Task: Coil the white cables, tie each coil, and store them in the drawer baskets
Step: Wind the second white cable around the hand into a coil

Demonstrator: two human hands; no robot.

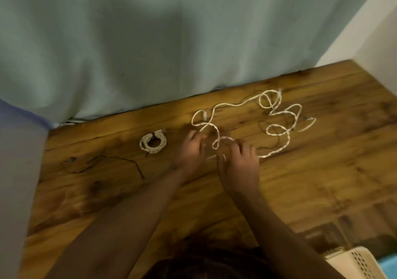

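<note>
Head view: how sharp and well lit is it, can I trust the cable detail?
Head view: motion blur softens everything, with the left hand and right hand smeared, so grip is unreadable; head view: dim warm light, broad shadows on the curtain; head view: loose white cable and tied coil are traceable.

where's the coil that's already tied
In the head view the tied coil lies on the wooden surface, just left of the left hand and apart from it; the loose cable sprawls further right.
</note>
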